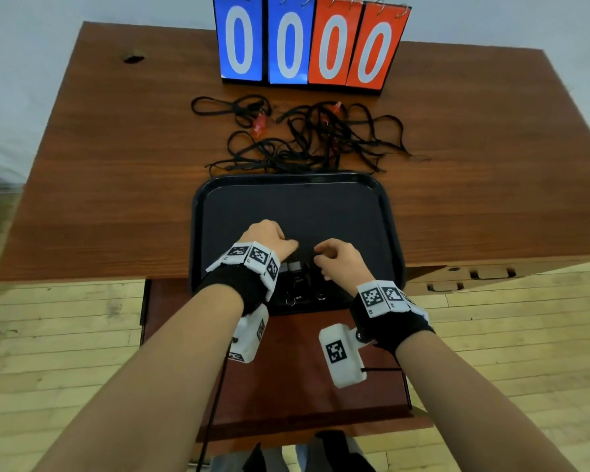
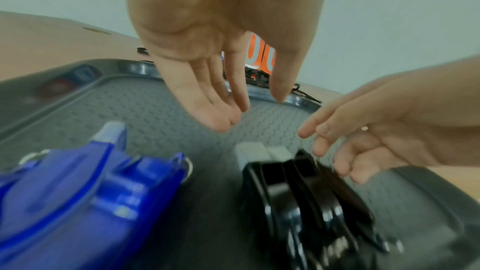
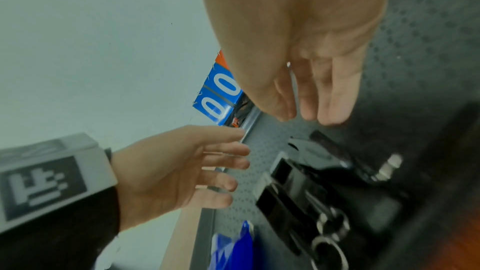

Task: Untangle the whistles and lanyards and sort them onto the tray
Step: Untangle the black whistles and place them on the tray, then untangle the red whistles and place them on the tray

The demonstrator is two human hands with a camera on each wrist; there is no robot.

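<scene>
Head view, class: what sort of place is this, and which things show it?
Probably a sports hall or school gym. A flip scoreboard reading 00 00 stands on a wooden desk, tangled lanyards with red whistles lie before it, and the pale plank floor resembles a court.

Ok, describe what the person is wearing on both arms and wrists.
Both forearms are bare, with no sleeves. Each wrist carries a black fabric wristband topped by a ring of white tiles printed with black square fiducial markers. Under each wrist hangs a white boxy camera housing bearing another black marker. A thin black cable trails down from the left unit; a short one leaves the right unit.
</scene>
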